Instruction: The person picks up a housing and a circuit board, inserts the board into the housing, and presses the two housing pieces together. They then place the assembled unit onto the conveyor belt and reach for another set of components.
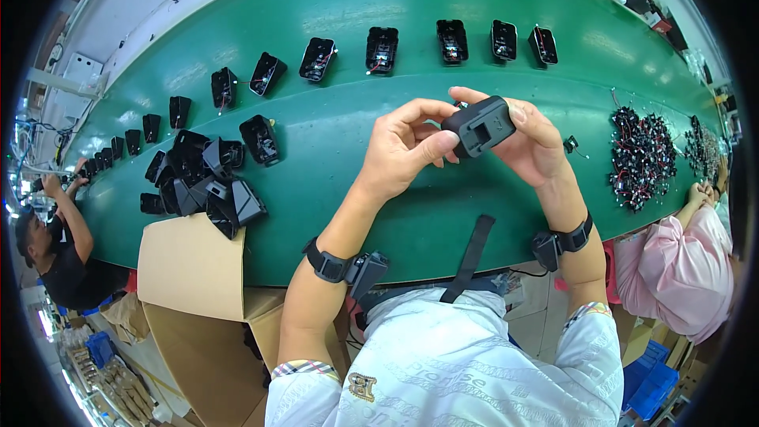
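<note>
Between my two hands, above the green table, I hold a black plastic housing (pixel 480 128) with a square recess on the side facing up. My left hand (pixel 411 142) grips its left end, thumb on the near edge. Fingers of my right hand (pixel 534 136) close round its right end, the thumb on top. A small dark part with a wire (pixel 571 144) lies on the table just right of my right wrist. What the housing holds inside faces away from me.
Open black housings with wires (pixel 382 51) stand in a curved row across the green table (pixel 332 115). A heap of black housings (pixel 198 174) lies left, above a cardboard box (pixel 194 265). Wired parts (pixel 640 158) pile up right. Other people sit at both ends.
</note>
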The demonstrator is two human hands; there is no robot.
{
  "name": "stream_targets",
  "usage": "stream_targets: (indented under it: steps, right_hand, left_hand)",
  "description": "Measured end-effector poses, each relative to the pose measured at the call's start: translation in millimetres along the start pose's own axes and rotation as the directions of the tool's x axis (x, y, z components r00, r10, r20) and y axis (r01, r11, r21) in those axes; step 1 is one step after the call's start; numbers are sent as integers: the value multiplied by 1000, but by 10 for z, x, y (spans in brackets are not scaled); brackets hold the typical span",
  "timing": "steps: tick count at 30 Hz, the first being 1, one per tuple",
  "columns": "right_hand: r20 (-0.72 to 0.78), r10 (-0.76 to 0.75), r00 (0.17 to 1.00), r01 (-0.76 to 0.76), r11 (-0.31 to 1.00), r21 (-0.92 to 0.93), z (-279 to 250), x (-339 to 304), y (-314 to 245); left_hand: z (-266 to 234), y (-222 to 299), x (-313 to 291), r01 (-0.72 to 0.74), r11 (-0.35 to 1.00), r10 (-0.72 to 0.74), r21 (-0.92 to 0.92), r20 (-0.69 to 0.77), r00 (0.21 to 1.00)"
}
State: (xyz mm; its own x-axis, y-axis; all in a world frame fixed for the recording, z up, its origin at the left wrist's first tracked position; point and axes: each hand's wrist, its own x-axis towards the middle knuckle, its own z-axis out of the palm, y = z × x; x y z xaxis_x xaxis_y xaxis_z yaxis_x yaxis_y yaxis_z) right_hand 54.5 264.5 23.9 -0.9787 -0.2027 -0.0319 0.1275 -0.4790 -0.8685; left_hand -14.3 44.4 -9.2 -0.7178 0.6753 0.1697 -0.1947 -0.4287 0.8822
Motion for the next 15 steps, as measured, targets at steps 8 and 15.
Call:
stream_targets:
  steps: [8,15]
  right_hand:
    - [97,-19,995,16,999,28,204,-41,107]
    - [79,-508,858,363,490,-793,-341,-19,-404]
  left_hand:
    - [-123,-57,98,-188,976,200,109,-114,973]
    - [-210,-72,111,-81,984,124,159,-277,953]
